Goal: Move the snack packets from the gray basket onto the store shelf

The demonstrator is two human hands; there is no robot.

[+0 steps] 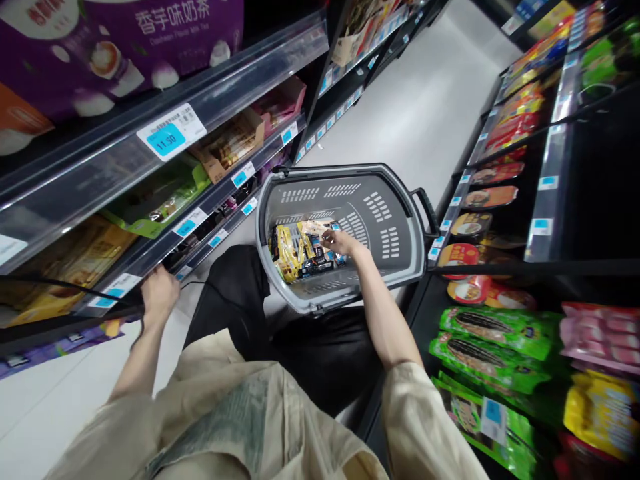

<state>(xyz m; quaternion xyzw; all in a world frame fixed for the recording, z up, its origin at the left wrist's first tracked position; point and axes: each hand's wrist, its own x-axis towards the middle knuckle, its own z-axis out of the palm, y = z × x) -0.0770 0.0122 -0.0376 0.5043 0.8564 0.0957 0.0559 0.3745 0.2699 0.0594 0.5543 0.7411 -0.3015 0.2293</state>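
Note:
A grey shopping basket (295,301) stands tilted in front of my knees, its opening toward me. Inside it lie yellow snack packets (291,247) and several small dark packets (316,265). My right hand (342,243) reaches into the basket with bent fingers, which seem closed on a small pale packet (314,228) at the pile's top; the fingertips are partly hidden. On the left, my left hand (160,292) is at the front edge of a low shelf (131,293), fingers curled against it beside a price tag (116,291).
Purple milk tea packs (125,47) fill the upper left shelf, above open snack boxes (170,193). Green seed bags (493,330) and round-lidded tubs (460,257) line the right shelf. A dark cable (65,283) crosses by my left hand. The aisle floor (400,100) runs ahead between shelves.

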